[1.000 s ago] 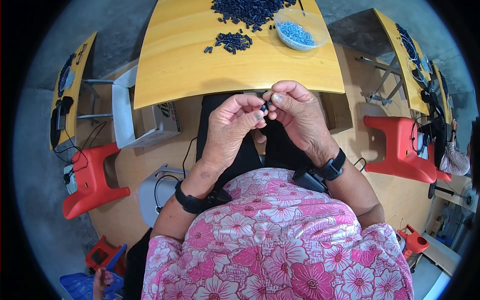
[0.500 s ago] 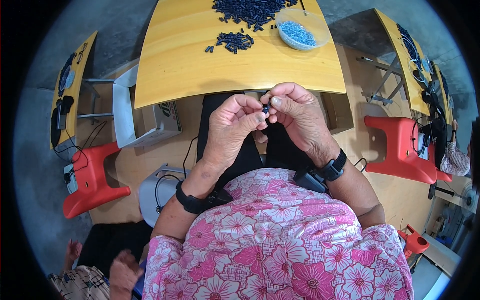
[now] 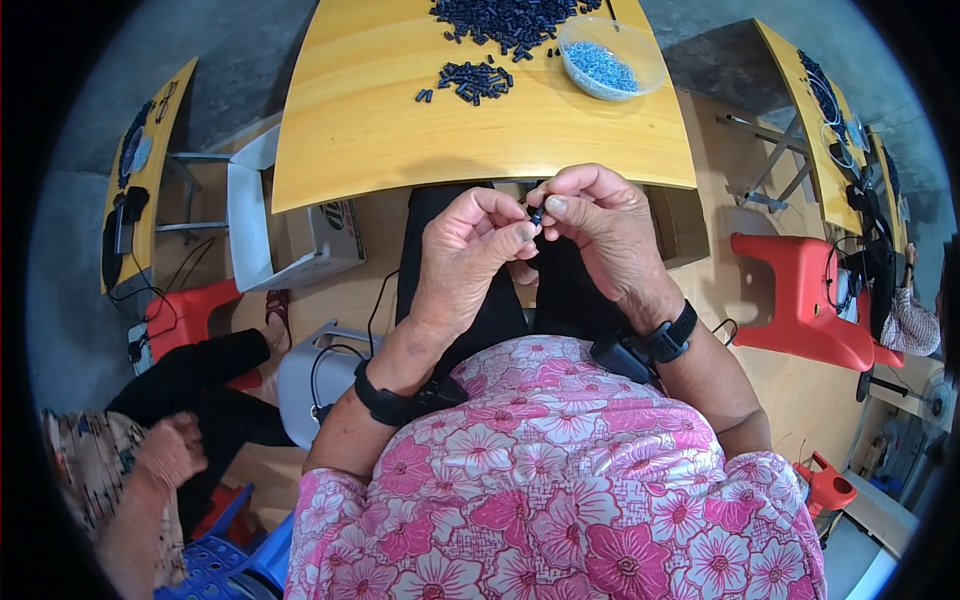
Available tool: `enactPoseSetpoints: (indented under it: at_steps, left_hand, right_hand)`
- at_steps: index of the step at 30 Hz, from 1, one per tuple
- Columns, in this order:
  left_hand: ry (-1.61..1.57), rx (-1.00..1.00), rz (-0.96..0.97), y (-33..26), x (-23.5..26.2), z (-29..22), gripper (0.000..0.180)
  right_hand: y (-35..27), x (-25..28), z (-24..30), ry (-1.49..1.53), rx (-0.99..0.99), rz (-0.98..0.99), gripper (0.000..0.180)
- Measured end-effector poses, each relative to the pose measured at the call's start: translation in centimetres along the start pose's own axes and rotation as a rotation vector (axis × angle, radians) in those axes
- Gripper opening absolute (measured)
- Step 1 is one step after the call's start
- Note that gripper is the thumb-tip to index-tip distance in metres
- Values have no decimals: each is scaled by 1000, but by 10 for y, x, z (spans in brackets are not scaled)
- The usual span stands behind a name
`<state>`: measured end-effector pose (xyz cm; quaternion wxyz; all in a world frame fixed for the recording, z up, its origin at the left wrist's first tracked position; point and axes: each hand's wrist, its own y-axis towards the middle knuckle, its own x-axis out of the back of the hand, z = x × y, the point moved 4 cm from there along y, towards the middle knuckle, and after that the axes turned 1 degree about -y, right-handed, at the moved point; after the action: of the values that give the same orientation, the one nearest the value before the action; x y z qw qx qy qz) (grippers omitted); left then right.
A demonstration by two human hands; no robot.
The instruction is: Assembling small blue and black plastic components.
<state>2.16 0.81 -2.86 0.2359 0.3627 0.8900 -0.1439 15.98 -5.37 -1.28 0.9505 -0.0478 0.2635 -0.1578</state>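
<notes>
Between the fingertips of both hands, just off the table's near edge, is a small dark cylindrical piece (image 3: 537,215). My left hand (image 3: 474,250) pinches its lower end with thumb and forefinger. From the other side, my right hand (image 3: 604,232) grips its upper end the same way. Fingers cover much of the piece. On the table beyond lie a small pile of dark cylindrical pieces (image 3: 476,82) and a larger heap of them (image 3: 510,22). A clear round bowl (image 3: 650,75) beside them holds small light-blue pieces (image 3: 600,66).
The yellow table (image 3: 380,130) curves in front of me. An open cardboard box (image 3: 335,235) stands below its left side. Red stools (image 3: 795,295) and a grey stool (image 3: 315,385) are around me. At lower left is another person's hand (image 3: 172,450).
My hands stay almost in place, still pinching the small dark piece. At lower left, the other person has shifted leftward, and a leg and foot now show near the red stool.
</notes>
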Motion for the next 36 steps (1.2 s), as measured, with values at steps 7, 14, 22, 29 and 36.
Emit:
enactPoseSetpoints:
  at_steps: [7,14,22,29,36]
  left_hand:
    - [11,-18,-28,2,0,0,12]
    - [-15,-32,-49,2,0,0,11]
    - [-69,-7,-103,1,5,5,9]
    - [-41,-7,-61,1,2,0,10]
    - [-55,36,-49,0,4,3,10]
  right_hand:
    - [1,0,0,-37,56,-11,8]
    - [1,0,1,-82,112,8,9]
    - [-4,-6,0,-322,261,-54,13]
    - [-1,-1,2,-267,151,-38,14]
    - [1,-2,5,-182,82,-6,17]
